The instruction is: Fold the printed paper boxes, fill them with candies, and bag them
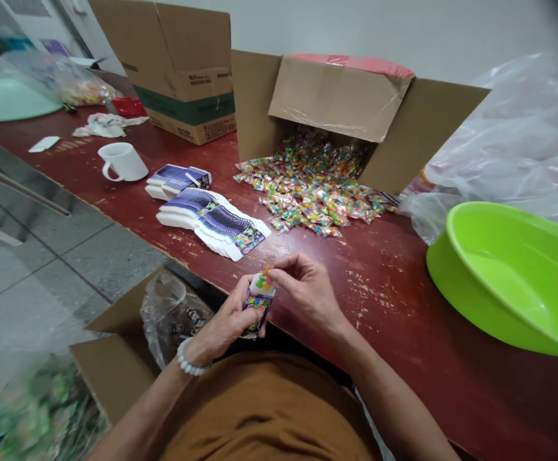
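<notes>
From the head camera, the person's left hand [225, 320] is clenched around a small printed carton [258, 310], holding it just above the lap. The carton's long axis stands nearly upright, its top leaning slightly toward the right hand [310, 291]. The open top of the carton sits almost against the right hand, whose thumb and fingertips [279, 274] are pinched on a small wrapped packet [263, 280] at the carton's mouth. The packet is green and orange, and its contents are too small to make out. Both hands are close to the carton, but the left has the fuller hold, wrapped around its body.

Beyond the hands, on the worn red-brown tabletop [384, 301], lie stacks of flat printed cartons [211, 214], with a white mug [122, 162] further ahead and to the left. Ahead and to the right, a heap of wrapped packets [312, 192] spills from a tipped cardboard box [341, 96]. A lime-green plastic basin [509, 275] sits to the right of the right hand. Below and left of the left hand, an open cardboard box [110, 365] holds a clear plastic bag [166, 314]. A white bead bracelet [189, 360] circles the left wrist.
</notes>
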`<state>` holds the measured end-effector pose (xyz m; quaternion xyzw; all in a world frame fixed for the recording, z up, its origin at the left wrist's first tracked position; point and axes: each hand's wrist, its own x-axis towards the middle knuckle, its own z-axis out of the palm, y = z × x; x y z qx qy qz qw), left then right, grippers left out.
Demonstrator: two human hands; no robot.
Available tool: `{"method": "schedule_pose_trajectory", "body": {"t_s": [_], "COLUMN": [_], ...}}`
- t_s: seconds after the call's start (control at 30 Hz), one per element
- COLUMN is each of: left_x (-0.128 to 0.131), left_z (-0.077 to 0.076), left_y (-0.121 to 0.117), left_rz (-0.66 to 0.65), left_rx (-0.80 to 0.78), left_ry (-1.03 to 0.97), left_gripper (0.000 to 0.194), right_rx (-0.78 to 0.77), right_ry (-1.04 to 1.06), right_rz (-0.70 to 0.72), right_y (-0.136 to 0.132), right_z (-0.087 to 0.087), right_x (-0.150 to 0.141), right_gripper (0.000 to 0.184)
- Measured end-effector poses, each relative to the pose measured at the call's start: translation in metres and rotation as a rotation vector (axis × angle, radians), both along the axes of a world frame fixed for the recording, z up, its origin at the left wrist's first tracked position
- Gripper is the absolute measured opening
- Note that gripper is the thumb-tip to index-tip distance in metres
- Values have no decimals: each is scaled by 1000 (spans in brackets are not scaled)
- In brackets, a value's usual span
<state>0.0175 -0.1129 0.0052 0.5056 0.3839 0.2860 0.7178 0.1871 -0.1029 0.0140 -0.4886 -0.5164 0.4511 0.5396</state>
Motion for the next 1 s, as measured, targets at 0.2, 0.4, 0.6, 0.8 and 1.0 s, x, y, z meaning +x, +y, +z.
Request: {"method": "schedule_pose_trajectory", "body": {"t_s": [0.2, 0.4, 0.6, 0.8, 1.0], "left_x": [4, 8, 10, 15, 15], "left_z": [-1, 0, 3, -2, -6], "left_y": [-6, -5, -3, -3, -2], "left_rz": [-11, 55, 147, 176, 201], "left_rx": [2, -4, -130, -113, -240], "left_ry": [-78, -142, -221, -242, -295], "left_gripper": [46, 46, 41, 52, 50], "right_rx": [252, 264, -1, -250, 57], "right_ry": [-322, -392, 17, 280, -27], "right_rz": [-16, 56, 71, 328, 210], "right_y": [-7, -11, -10, -12, -16], "right_z": [0, 1, -6, -22, -20], "right_x": [7, 7, 11, 3, 4], "right_gripper": [6, 10, 18, 49, 17]}}
